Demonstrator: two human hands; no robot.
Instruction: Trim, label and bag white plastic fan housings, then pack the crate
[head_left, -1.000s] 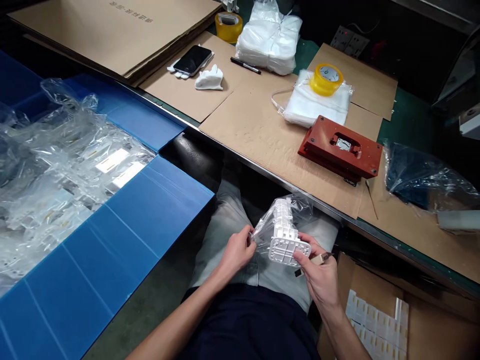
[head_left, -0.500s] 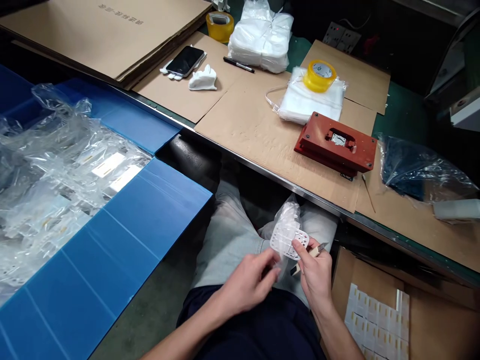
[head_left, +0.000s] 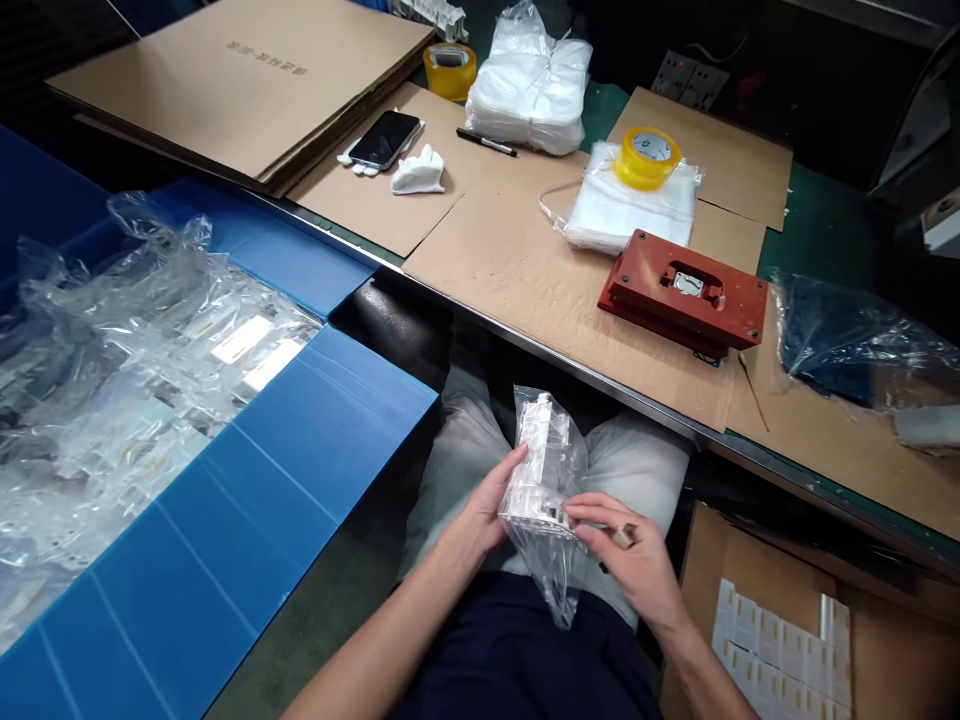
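Observation:
A white moulded plastic part [head_left: 534, 462] lies inside a clear plastic bag [head_left: 559, 575], held over my lap. My left hand [head_left: 486, 508] grips the bagged part along its left side, thumb on top. At the right of its near end, the fingers of my right hand [head_left: 626, 545] are bent against the bag. A beige-handled utility knife [head_left: 624, 536] is tucked in that same hand; only a short end of it shows, and its blade is hidden. The loose end of the bag hangs down toward my shirt.
A blue bin [head_left: 300, 470] of bagged white parts stands at left. On the bench are a red fixture [head_left: 690, 300], yellow tape [head_left: 646, 158], white bags [head_left: 529, 85], a phone [head_left: 386, 138] and a glove [head_left: 418, 172]. A carton [head_left: 795, 560] with white parts sits lower right.
The bagged part has turned, so its long side shows instead of its flat end. My left hand has moved from the bag's near end to the part's left side. The view has shifted slightly.

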